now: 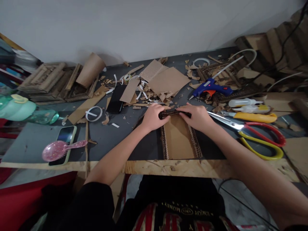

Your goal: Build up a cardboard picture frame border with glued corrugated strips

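A flat cardboard piece (180,138) with corrugated strips along its two long sides lies before me, its near end at the table's front edge. Across its far end runs a dark corrugated cardboard strip (172,113). My left hand (155,117) is closed on the left end of this strip, thumb on the near side and fingers behind. My right hand (196,116) pinches the right end in the same way. Parts of the fingers on both hands are hidden behind the strip.
Large scissors (240,126) and small glue bottles (244,102) lie right, below a blue glue gun (209,89). Cardboard scraps (168,80) and a black phone (116,100) are behind my hands. A pink hairbrush (55,150) rests on another phone (68,134) at left.
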`<state>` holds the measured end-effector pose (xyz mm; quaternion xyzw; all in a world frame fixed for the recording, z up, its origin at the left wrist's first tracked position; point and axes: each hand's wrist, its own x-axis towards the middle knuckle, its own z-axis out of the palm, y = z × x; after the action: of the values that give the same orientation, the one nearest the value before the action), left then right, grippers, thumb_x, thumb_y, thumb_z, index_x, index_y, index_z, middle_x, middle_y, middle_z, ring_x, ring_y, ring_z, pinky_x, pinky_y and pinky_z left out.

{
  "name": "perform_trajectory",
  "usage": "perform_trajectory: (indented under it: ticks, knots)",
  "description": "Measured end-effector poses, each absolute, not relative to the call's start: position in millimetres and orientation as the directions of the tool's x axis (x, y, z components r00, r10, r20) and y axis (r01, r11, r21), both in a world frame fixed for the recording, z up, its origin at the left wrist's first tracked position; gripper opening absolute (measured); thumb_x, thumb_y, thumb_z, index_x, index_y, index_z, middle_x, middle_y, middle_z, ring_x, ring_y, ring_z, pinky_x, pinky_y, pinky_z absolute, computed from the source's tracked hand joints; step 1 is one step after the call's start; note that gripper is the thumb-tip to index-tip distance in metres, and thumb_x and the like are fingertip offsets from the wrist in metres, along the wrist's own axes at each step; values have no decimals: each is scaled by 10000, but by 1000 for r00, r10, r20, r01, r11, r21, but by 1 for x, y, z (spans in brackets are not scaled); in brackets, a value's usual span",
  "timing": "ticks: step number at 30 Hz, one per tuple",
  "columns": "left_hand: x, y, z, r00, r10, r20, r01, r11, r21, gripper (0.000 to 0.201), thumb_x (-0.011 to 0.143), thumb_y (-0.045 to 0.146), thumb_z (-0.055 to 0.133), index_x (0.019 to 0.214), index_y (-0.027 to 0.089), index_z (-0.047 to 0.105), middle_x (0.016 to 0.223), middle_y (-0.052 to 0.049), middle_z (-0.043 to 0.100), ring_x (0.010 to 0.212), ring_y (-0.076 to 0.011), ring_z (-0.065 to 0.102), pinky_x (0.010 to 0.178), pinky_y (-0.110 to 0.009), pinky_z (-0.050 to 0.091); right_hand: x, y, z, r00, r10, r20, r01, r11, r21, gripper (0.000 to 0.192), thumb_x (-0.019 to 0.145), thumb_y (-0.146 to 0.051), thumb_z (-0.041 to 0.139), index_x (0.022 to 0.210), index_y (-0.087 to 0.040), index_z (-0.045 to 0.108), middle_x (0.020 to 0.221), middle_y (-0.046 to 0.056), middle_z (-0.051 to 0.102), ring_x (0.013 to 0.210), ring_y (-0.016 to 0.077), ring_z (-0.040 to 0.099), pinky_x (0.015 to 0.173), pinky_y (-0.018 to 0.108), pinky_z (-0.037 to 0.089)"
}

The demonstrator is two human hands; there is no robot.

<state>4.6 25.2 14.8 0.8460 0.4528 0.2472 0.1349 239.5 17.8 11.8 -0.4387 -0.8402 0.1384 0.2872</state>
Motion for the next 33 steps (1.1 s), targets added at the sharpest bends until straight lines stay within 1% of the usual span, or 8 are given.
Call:
perform_trajectory:
  ticks: [3, 5, 13, 17, 21, 25, 30, 33]
  knots:
    - [7, 28, 14, 461, 844, 275, 711, -537, 454, 138, 848, 293, 731, 958, 219, 772, 945, -59, 746, 1013, -266, 646, 938, -449, 517, 239, 18, 12, -462, 809, 363, 651, 587, -481, 334, 908, -135, 555, 1121, -263, 777, 1115, 0, 776, 1017, 197, 752, 1130, 431, 501]
    - [8, 29, 13, 446, 852, 272, 716, -523, 462, 114, 835, 286, 757, 923, 218, 779, 928, -60, 746, 1001, -263, 653, 931, -446, 522, 239, 18, 12, -468, 808, 359, 651, 590, -478, 338, 909, -133, 553, 1128, -259, 777, 1121, 5, 774, 1028, 200, 749, 1128, 426, 503]
    - [8, 27, 8, 386, 877, 288, 701, -481, 526, 131, 837, 292, 792, 958, 243, 794, 938, -48, 762, 971, -249, 672, 918, -450, 533, 239, 18, 12, -442, 826, 349, 661, 563, -496, 353, 905, -143, 555, 1142, -279, 778, 1117, -6, 770, 1034, 221, 748, 1106, 458, 526]
    - [8, 29, 7, 344, 893, 291, 707, -450, 546, 178, 820, 267, 815, 990, 220, 796, 957, -58, 772, 984, -249, 675, 932, -435, 523, 239, 17, 13, -428, 828, 363, 674, 560, -482, 355, 883, -135, 552, 1129, -247, 782, 1099, 1, 774, 1029, 229, 749, 1056, 414, 565]
    - [6, 29, 9, 356, 884, 304, 700, -468, 539, 182, 821, 231, 781, 1002, 231, 792, 974, -48, 778, 1015, -250, 679, 950, -439, 521, 238, 17, 12, -422, 829, 368, 673, 558, -485, 370, 882, -114, 532, 1121, -246, 782, 1102, -2, 773, 1022, 218, 751, 1097, 415, 532]
    - [1, 29, 11, 371, 868, 330, 686, -496, 533, 170, 808, 189, 714, 951, 246, 787, 977, -21, 784, 987, -234, 686, 948, -435, 522, 237, 17, 12, -421, 832, 362, 666, 554, -499, 378, 886, -107, 528, 1125, -256, 780, 1107, -7, 771, 1018, 208, 752, 1107, 422, 525]
    - [-1, 30, 14, 420, 840, 343, 702, -540, 465, 104, 801, 222, 696, 868, 224, 776, 943, -39, 779, 942, -247, 675, 918, -443, 523, 238, 17, 13, -426, 828, 365, 659, 560, -501, 388, 884, -102, 529, 1128, -269, 779, 1104, -11, 771, 1022, 207, 751, 1111, 433, 523]
    - [-3, 30, 14, 445, 825, 348, 685, -564, 461, 123, 803, 245, 693, 893, 213, 771, 950, -51, 777, 952, -255, 676, 929, -454, 522, 238, 17, 13, -430, 824, 368, 658, 566, -498, 381, 887, -108, 525, 1128, -256, 780, 1105, 0, 771, 1026, 212, 750, 1109, 433, 524]
